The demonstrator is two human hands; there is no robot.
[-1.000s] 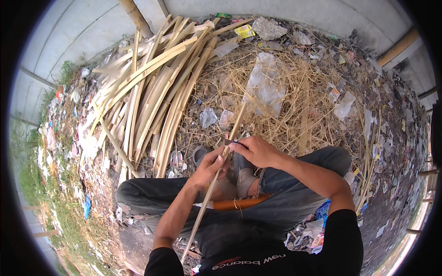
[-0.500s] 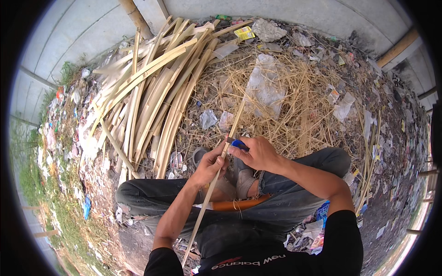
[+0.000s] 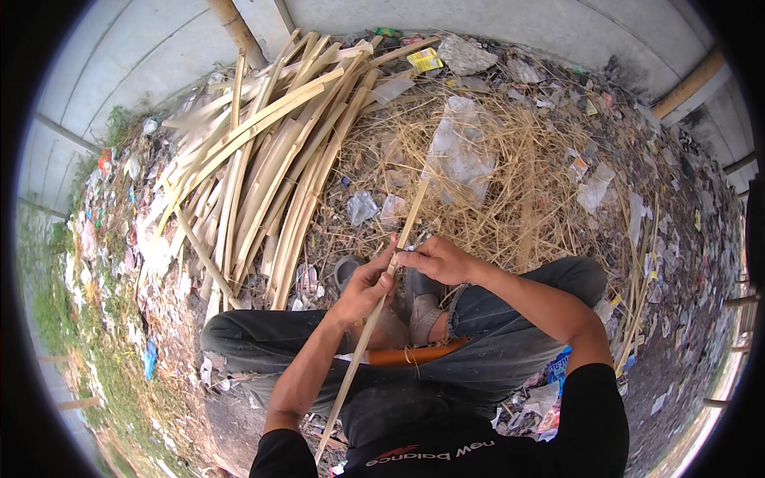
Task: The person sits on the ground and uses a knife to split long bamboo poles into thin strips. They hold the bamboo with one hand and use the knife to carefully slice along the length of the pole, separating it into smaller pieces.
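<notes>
A long, pale bamboo strip [image 3: 362, 342] slants from my lap up past my crossed legs to the straw. My left hand [image 3: 367, 288] is closed round its middle, thumb lying on top. Just above that grip, my right hand [image 3: 441, 260] is closed on a small knife [image 3: 405, 250]. The dark blade lies across the strip, touching it; most of the handle is hidden in my fingers. Beneath both hands are my feet in grey shoes [image 3: 425, 317]. An orange-brown flat piece [image 3: 410, 353] lies across my lap, partly behind the strip.
A heap of split bamboo strips [image 3: 283, 171] lies at the far left. Dry straw and shavings [image 3: 510, 199] with a clear plastic sheet [image 3: 462, 151] spread ahead. Litter covers the ground, thin strips [image 3: 637, 279] lie at right, and a grey wall [image 3: 510, 20] stands behind.
My right hand has turned and shifted slightly right and down; the knife's blue handle, visible before, is now covered by my fingers. My left hand keeps its hold on the strip.
</notes>
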